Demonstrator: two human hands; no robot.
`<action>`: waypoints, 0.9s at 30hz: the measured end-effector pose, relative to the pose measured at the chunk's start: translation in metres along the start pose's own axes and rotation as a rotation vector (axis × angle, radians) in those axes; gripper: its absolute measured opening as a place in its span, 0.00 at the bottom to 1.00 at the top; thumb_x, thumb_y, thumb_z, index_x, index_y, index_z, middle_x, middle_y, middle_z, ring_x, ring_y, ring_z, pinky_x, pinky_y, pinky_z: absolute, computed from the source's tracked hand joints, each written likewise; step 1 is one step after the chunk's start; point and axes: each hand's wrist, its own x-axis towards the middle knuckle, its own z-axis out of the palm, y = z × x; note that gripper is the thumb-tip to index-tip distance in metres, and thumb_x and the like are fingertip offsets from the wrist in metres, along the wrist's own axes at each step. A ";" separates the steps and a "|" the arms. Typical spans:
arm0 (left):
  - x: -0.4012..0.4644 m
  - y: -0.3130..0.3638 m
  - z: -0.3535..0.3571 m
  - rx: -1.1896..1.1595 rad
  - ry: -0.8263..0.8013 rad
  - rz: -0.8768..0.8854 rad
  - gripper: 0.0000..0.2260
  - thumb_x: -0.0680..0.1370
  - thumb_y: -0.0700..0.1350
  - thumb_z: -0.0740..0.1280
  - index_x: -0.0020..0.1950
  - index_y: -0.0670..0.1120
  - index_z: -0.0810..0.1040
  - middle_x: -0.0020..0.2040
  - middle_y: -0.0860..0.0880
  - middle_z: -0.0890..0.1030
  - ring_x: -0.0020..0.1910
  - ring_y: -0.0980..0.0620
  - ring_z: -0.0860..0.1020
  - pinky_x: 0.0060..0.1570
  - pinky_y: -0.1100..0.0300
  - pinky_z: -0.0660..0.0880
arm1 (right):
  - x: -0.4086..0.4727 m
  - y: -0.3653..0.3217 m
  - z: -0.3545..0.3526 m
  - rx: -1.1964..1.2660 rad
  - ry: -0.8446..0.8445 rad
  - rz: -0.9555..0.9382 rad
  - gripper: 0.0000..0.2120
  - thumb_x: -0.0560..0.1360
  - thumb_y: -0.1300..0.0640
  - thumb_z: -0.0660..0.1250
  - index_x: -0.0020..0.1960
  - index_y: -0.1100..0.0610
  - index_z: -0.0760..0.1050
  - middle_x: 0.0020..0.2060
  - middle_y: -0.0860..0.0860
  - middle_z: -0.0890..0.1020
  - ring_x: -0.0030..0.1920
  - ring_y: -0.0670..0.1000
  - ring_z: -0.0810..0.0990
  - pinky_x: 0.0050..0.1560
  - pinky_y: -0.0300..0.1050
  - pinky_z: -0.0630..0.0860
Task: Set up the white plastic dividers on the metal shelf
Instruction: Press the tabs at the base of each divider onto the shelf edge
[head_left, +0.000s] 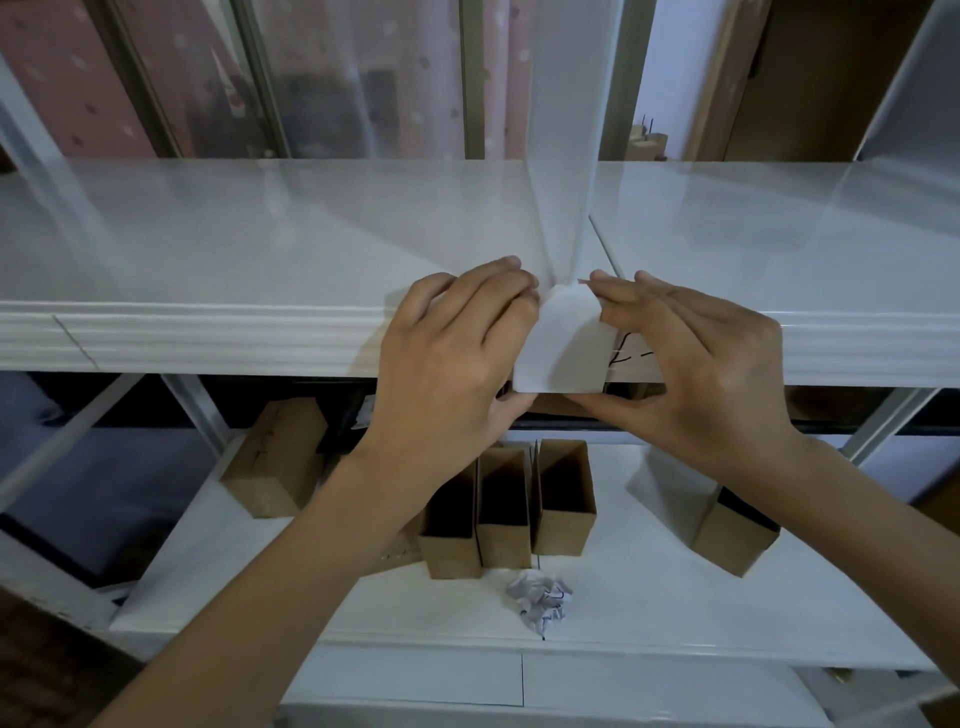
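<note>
A translucent white plastic divider stands upright on the white metal shelf, running from the front edge toward the back. Its white front tab hangs over the shelf's front lip. My left hand presses against the tab's left side, fingers curled at the divider's base. My right hand pinches the tab's right side and lower corner. Another divider leans at the far right, and one more at the far left.
On the lower shelf stand three open brown cardboard boxes, another box at the right and one at the left. A crumpled paper ball lies in front. Curtains hang behind the shelf.
</note>
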 end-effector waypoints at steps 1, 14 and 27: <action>0.000 0.000 0.000 0.001 0.000 0.002 0.19 0.69 0.48 0.73 0.55 0.40 0.80 0.57 0.45 0.81 0.61 0.47 0.78 0.55 0.53 0.70 | 0.000 -0.001 0.000 -0.007 0.002 0.001 0.23 0.68 0.48 0.77 0.50 0.67 0.81 0.54 0.56 0.83 0.55 0.49 0.80 0.58 0.45 0.76; -0.008 -0.015 -0.002 0.013 0.031 0.014 0.18 0.70 0.48 0.73 0.55 0.40 0.80 0.57 0.45 0.81 0.61 0.47 0.78 0.55 0.53 0.70 | 0.009 -0.013 0.005 -0.015 -0.007 -0.008 0.23 0.67 0.48 0.77 0.50 0.67 0.81 0.54 0.57 0.83 0.54 0.53 0.83 0.56 0.48 0.78; -0.034 -0.059 -0.023 0.051 0.056 -0.039 0.17 0.71 0.48 0.72 0.54 0.40 0.80 0.57 0.45 0.82 0.60 0.48 0.78 0.55 0.53 0.69 | 0.036 -0.051 0.035 0.028 -0.021 -0.043 0.23 0.68 0.46 0.76 0.50 0.65 0.81 0.54 0.56 0.83 0.56 0.48 0.79 0.57 0.45 0.74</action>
